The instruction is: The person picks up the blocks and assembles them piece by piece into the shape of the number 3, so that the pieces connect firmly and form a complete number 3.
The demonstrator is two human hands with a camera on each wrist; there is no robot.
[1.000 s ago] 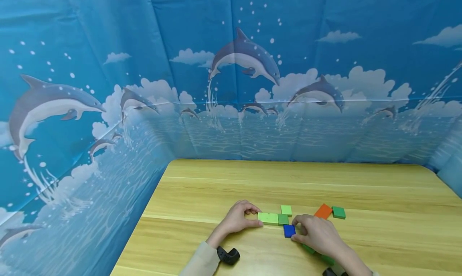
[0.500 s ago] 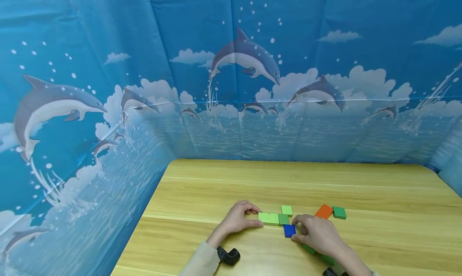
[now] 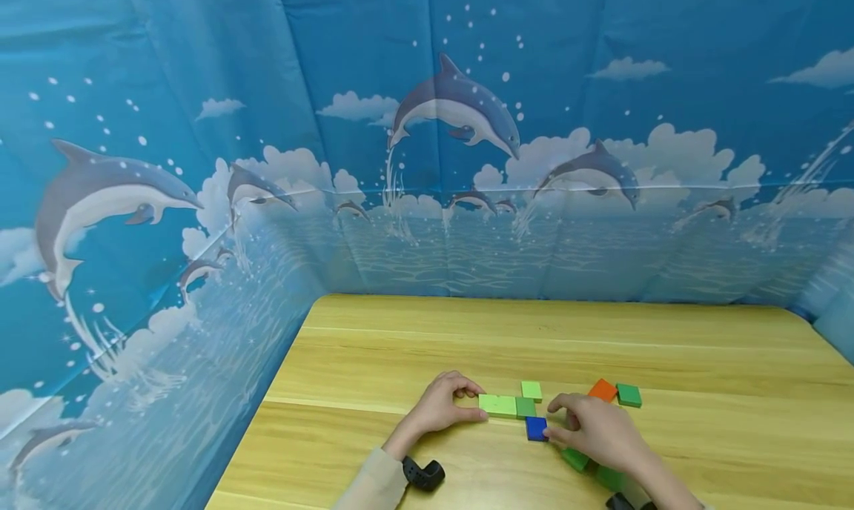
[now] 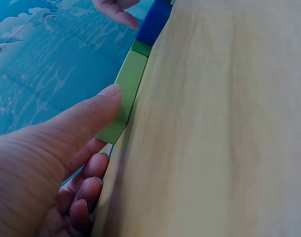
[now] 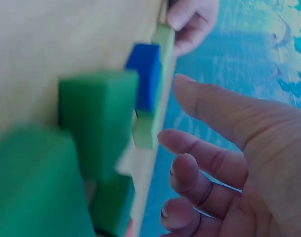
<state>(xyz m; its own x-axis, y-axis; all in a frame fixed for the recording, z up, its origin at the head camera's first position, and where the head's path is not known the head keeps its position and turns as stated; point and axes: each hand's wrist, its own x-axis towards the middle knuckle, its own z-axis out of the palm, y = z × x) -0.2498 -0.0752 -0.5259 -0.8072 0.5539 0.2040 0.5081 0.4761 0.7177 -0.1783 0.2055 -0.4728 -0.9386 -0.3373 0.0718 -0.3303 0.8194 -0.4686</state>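
My left hand (image 3: 442, 402) holds the left end of a long light green block (image 3: 497, 405), thumb on the near side and fingers behind. In the left wrist view the thumb lies against that block (image 4: 131, 74). A small green block (image 3: 525, 408) adjoins its right end. Just in front of this lies a blue block (image 3: 536, 429), with a light green square block (image 3: 531, 391) behind the row. To the right of the blue block is my right hand (image 3: 600, 430), thumb and index finger spread apart with nothing between them.
An orange block (image 3: 603, 391) and a green block (image 3: 629, 395) lie beyond my right hand. Two more green blocks, one of them here (image 3: 575, 459), are partly hidden beneath the right hand and wrist. A dolphin-print curtain (image 3: 427, 250) borders the wooden table (image 3: 414, 339).
My right hand has let go of the blue block and moved slightly right, its thumb and index finger opening. The left hand and the row of blocks stay put.
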